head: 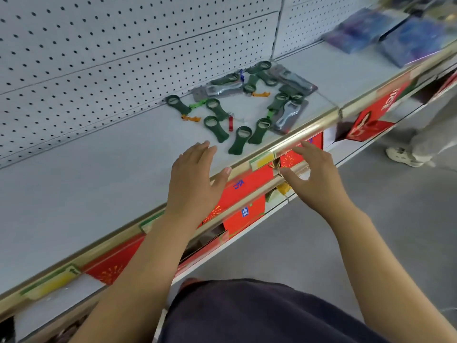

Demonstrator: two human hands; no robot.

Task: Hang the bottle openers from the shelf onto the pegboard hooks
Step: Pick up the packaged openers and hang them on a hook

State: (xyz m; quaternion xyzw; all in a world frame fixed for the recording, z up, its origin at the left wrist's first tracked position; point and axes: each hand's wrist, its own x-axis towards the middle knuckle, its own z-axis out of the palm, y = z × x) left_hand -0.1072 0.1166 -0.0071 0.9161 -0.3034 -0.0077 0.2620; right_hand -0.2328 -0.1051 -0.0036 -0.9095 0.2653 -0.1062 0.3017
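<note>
Several dark green bottle openers [215,128] lie scattered on the grey shelf [99,174], mixed with grey carded openers [288,115] and small orange, red and bright green ones. Behind them rises the white pegboard [99,50]; no hooks show on it. My left hand [195,179] hovers flat over the shelf's front, fingers straight, just short of the nearest green opener [238,141]. My right hand [314,174] is spread in front of the shelf's gold edge rail [309,127], fingers relaxed, holding nothing.
Blue and purple packs [385,30] lie on the shelf at the far right. Red boxes [247,191] fill the lower shelf under the rail. Another person's leg and white shoe [405,154] stand on the grey floor at the right.
</note>
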